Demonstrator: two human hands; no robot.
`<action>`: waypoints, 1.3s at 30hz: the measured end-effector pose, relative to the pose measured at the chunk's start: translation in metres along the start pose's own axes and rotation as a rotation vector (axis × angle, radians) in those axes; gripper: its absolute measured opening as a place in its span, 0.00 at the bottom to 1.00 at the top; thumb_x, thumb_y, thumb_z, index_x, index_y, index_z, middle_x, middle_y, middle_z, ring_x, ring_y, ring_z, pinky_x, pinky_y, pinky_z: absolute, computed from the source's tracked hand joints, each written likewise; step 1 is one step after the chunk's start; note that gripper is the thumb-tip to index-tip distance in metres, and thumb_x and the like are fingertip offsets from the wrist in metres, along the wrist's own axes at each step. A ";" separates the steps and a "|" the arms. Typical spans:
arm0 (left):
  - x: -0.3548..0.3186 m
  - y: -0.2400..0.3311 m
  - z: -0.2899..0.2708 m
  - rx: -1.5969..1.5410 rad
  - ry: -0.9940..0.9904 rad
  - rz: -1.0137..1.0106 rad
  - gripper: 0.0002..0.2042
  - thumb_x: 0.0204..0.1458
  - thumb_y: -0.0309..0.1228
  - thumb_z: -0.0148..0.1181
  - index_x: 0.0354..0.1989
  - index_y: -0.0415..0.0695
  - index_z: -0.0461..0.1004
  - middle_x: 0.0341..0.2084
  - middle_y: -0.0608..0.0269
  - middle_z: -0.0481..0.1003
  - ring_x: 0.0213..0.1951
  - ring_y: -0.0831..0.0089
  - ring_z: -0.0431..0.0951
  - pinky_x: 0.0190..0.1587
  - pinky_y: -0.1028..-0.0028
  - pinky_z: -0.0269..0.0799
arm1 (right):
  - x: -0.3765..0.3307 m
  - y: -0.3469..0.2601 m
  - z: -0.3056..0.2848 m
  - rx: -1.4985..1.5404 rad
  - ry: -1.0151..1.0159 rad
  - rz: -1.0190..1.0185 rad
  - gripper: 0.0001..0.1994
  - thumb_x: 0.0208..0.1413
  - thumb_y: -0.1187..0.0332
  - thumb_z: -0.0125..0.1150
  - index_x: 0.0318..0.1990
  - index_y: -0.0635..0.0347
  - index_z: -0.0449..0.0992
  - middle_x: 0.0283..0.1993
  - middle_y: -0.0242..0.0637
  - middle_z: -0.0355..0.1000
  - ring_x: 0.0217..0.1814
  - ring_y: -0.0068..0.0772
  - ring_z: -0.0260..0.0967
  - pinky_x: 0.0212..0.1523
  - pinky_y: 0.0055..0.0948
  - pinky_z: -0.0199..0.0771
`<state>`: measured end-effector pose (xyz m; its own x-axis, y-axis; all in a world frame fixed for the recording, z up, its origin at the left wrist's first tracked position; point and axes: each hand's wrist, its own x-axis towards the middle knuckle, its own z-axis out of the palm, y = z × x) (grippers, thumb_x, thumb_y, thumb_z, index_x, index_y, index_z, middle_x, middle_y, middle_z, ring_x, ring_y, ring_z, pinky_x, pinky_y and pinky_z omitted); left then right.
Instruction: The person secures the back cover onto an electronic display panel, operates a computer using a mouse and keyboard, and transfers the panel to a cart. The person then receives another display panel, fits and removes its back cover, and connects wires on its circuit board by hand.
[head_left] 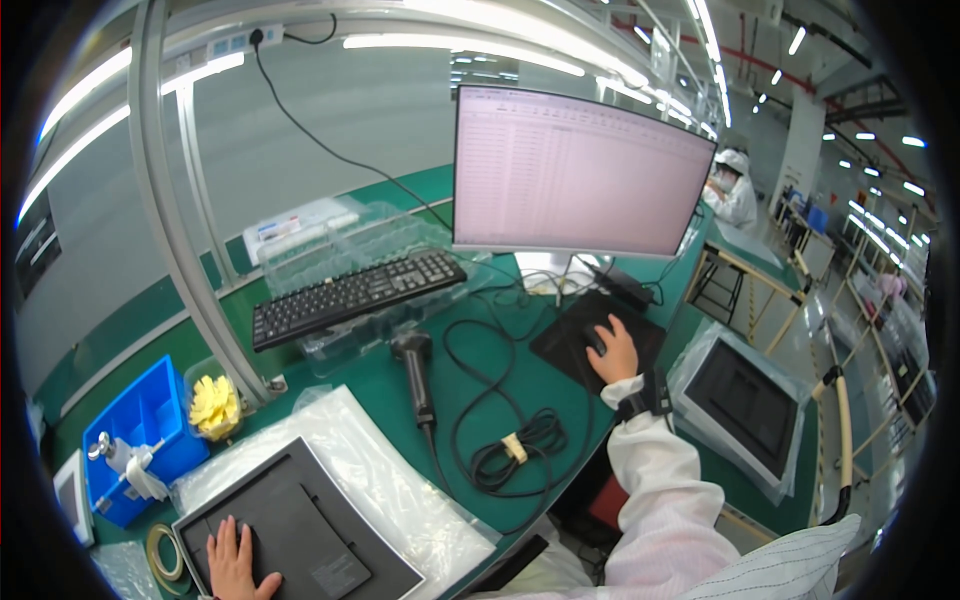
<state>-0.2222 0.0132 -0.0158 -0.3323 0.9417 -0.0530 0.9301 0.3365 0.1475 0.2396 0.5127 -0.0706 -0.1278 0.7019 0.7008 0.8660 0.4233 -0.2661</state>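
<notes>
My left hand (232, 562) lies flat, fingers spread, on the dark back of a flat rectangular panel (300, 520), a display-like unit with a pale edge. The panel rests on a clear plastic bag (370, 440) at the near left of the green bench. Over on the right, my right hand (615, 352) is curved over a black computer mouse (596, 342), largely covered by the fingers, on a black mouse pad (560, 340). Behind it stands a lit monitor (580, 170) showing a table of rows. A black handheld scanner (416, 375) stands between my hands.
A black keyboard (360, 295) sits on clear plastic trays (340, 345). Looped cable (515, 455) lies mid-bench. At left are a blue bin (140, 420), yellow pieces (212, 405) and tape rolls (165, 555). A bagged panel (745, 405) lies right. Another person (735, 190) works farther off.
</notes>
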 end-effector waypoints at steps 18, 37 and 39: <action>-0.001 0.003 -0.002 -0.004 -0.006 0.010 0.45 0.40 0.59 0.50 0.59 0.34 0.52 0.60 0.37 0.47 0.63 0.45 0.46 0.60 0.49 0.39 | 0.000 0.001 0.001 -0.010 0.005 -0.010 0.20 0.36 0.65 0.64 0.42 0.54 0.73 0.58 0.42 0.59 0.53 0.46 0.61 0.50 0.37 0.66; -0.004 0.022 -0.015 -0.007 -0.010 -0.033 0.42 0.36 0.45 0.60 0.59 0.34 0.53 0.61 0.40 0.47 0.63 0.47 0.45 0.62 0.53 0.37 | 0.003 -0.006 -0.005 -0.009 0.069 -0.023 0.22 0.36 0.61 0.66 0.42 0.58 0.74 0.56 0.47 0.61 0.52 0.50 0.62 0.49 0.39 0.66; -0.008 0.021 -0.016 -0.015 -0.013 -0.063 0.42 0.36 0.44 0.60 0.59 0.35 0.53 0.61 0.40 0.47 0.63 0.47 0.45 0.62 0.53 0.37 | 0.003 -0.006 -0.003 -0.001 0.082 -0.034 0.21 0.39 0.60 0.64 0.42 0.60 0.73 0.55 0.48 0.61 0.52 0.51 0.62 0.49 0.40 0.66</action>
<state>-0.2026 0.0124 0.0032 -0.3876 0.9187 -0.0753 0.9050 0.3948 0.1586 0.2351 0.5109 -0.0651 -0.1170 0.6381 0.7610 0.8623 0.4454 -0.2408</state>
